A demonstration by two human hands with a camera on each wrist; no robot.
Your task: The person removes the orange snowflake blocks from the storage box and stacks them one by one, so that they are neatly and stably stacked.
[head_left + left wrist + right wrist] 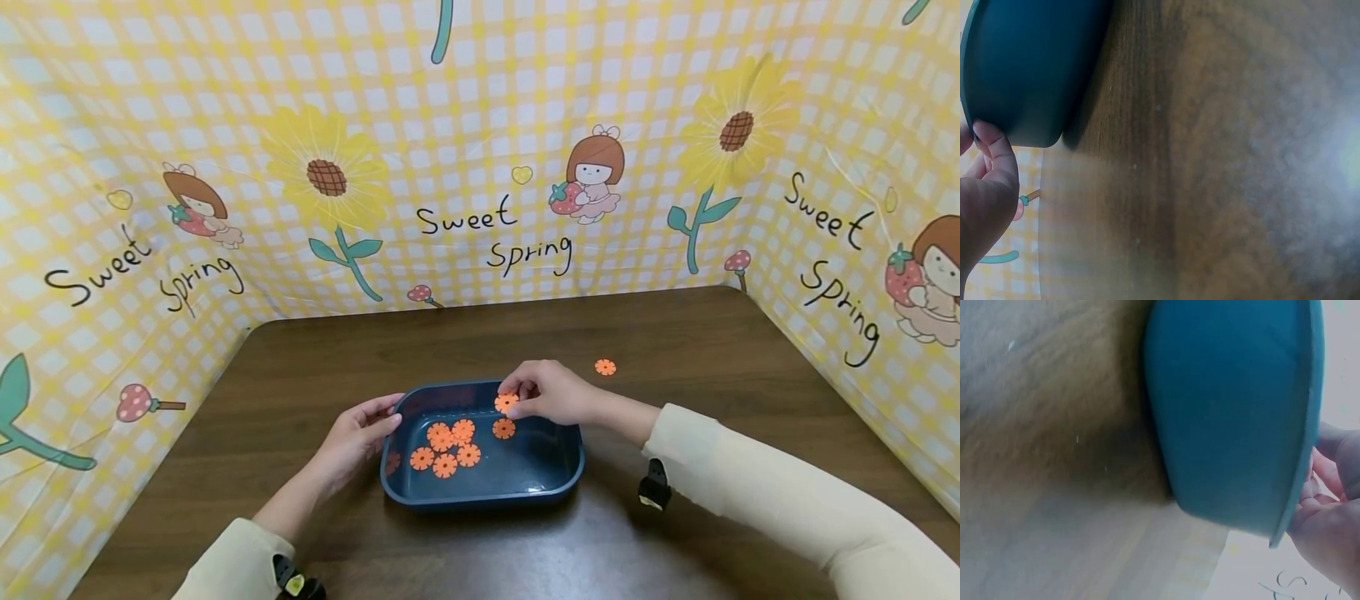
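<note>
A dark blue rectangular tray [487,502] with raised walls stands on the table. My left hand [351,442] grips its left rim between thumb and fingers, as the left wrist view also shows. Over the tray's right back part, my right hand [558,393] pinches an orange notched disc [507,402] shaped like a flower. Just below that one, another orange disc [503,428] is seen against the tray floor. Several more orange discs [445,465] lie inside on the left, some overlapping. In the right wrist view the tray's outer wall [1235,412] hides the right fingertips partly.
One more orange disc [605,367] lies on the brown wooden table [315,358], behind the right forearm. A yellow checked cloth [465,125] with printed flowers and figures hangs around the back and sides of the table.
</note>
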